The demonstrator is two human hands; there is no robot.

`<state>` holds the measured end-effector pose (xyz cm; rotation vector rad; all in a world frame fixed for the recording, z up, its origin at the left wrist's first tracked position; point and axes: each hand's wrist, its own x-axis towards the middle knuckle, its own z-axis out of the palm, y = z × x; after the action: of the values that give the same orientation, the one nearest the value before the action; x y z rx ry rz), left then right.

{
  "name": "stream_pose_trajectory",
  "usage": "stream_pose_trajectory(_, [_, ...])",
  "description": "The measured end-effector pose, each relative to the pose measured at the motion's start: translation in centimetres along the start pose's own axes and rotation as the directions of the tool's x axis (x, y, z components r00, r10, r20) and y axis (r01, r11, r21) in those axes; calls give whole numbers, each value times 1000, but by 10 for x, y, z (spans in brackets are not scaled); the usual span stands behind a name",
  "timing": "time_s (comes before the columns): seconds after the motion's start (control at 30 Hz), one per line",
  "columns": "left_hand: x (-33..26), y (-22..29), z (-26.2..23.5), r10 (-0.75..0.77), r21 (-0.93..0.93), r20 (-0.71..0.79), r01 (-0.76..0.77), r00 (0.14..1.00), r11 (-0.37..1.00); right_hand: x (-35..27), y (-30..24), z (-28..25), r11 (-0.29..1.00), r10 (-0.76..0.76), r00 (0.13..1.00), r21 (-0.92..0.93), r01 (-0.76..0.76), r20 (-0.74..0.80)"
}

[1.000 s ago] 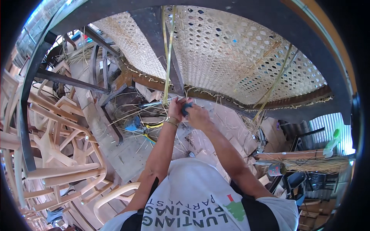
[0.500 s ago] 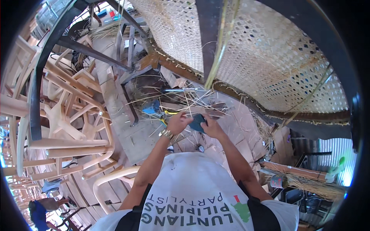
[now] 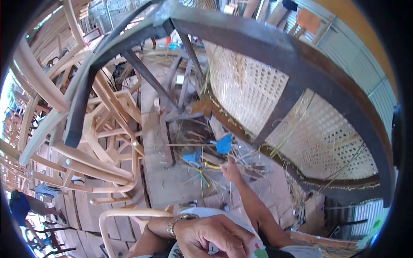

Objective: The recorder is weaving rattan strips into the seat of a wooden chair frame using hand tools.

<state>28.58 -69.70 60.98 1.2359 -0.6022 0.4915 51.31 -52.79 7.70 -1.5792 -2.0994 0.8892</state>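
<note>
My right hand [image 3: 231,170] reaches out to the floor litter of cane strips, its fingertips beside a yellow-handled tool [image 3: 211,165]. A blue piece [image 3: 223,144] lies just beyond the hand and a second blue piece [image 3: 192,155] to its left. The hand is too small in view to tell whether it grips anything. My left hand [image 3: 215,235], with a metal watch on the wrist, rests close to me on my white shirt, fingers curled with nothing showing in them. A dark wooden chair frame [image 3: 275,51] with a woven cane panel [image 3: 254,90] arches over the spot.
Unfinished pale wooden chair frames [image 3: 99,142] are stacked at the left. Grey planks [image 3: 172,180] lie on the floor under the cane scraps. A person in blue [image 3: 19,206] stands far off at the lower left. Corrugated metal sheeting [image 3: 365,213] closes the lower right.
Both hands were together at the cane work holding a dark object. My left hand has since drawn back to my shirt, my right has reached down to the floor, and the view has swung.
</note>
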Motion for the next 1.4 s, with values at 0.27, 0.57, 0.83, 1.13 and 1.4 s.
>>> stream_pose_trajectory(0.27, [29,2,38,315,396,30,-301,949,867,-38,7,-21,997,-74,978,8,77,-195])
stream_pose_trajectory(0.57, [43,-5,73,463,461,-34,-398,886,793,-77,-14,-46,988,-51,979,134,78,-197])
stream_pose_trajectory(0.83, [58,-51,192,524,364,-709,-393,471,845,-133,-55,-13,970,-138,978,178,165,-159])
stream_pose_trajectory(1.13, [74,9,171,520,692,-230,-238,822,681,-177,-94,50,918,-242,969,312,247,-55])
stream_pose_trajectory(1.4, [67,-3,216,574,786,-361,-92,735,611,-203,-126,19,914,-293,952,318,251,91])
